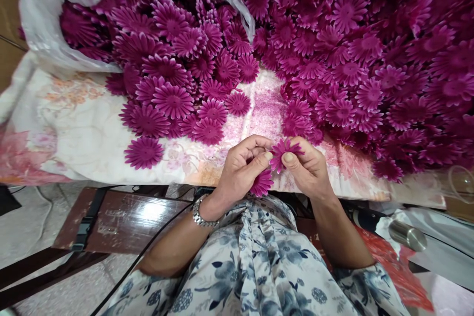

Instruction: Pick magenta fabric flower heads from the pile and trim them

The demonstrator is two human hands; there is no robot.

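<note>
My left hand (242, 165) and my right hand (308, 165) meet at the near edge of the cloth-covered table (85, 133). Together they pinch a magenta fabric flower (282, 152) between thumbs and fingers. A second magenta flower (261, 183) sits under my left palm, held against it. A metal watch (201, 215) is on my left wrist. Both hands are closed on the petals.
A big heap of magenta flowers (370, 49) covers the table's right and back. More flowers (166, 59) spill from a white plastic bag (44, 15) at the back left. One loose flower (143, 152) lies near the front edge. A metal cylinder (407, 235) lies lower right.
</note>
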